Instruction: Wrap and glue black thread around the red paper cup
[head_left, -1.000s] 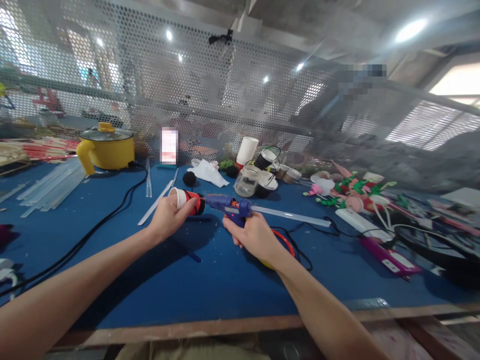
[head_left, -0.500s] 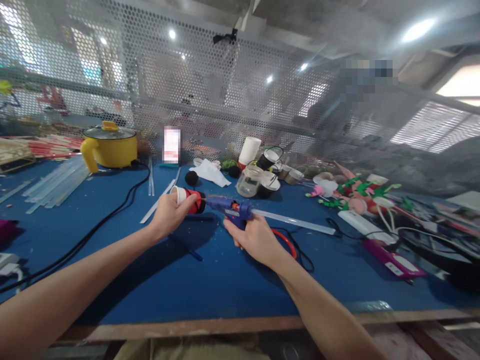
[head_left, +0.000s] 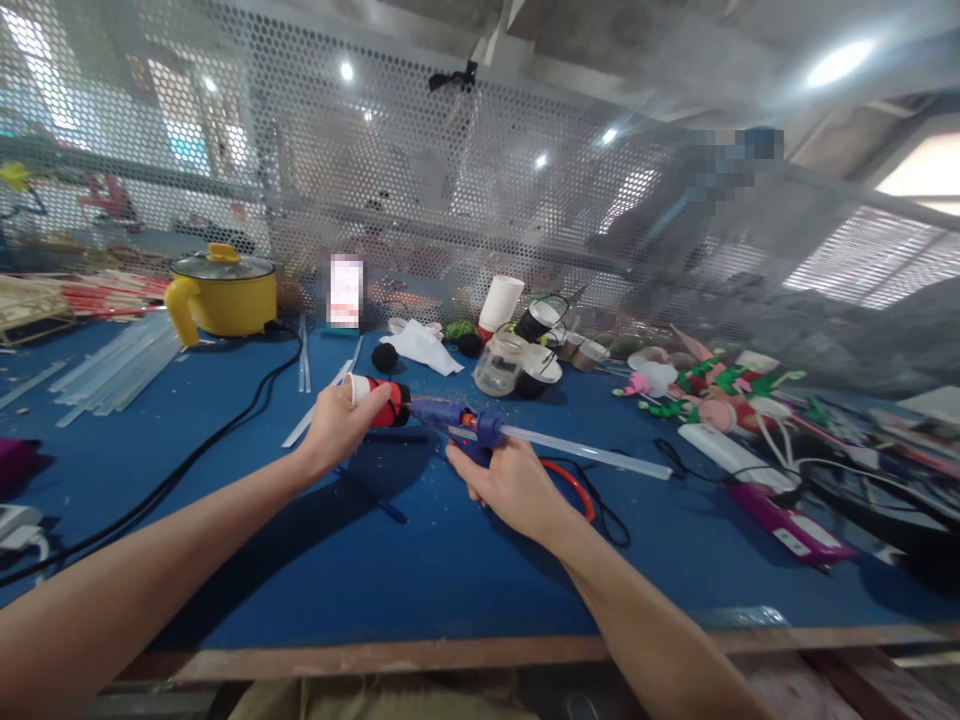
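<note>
Sideways, red paper cup, white rim, black base, left hand.

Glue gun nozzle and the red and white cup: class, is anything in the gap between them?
Nothing visible. The right hand holds the glue gun, and its nozzle reaches straight to the red and white cup in the left hand.

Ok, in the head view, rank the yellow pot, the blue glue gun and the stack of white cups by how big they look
1. Yellow pot, largest.
2. Blue glue gun, not counting its glue stick; it sits nearer the camera, so this is less sure.
3. Stack of white cups, smallest.
</note>
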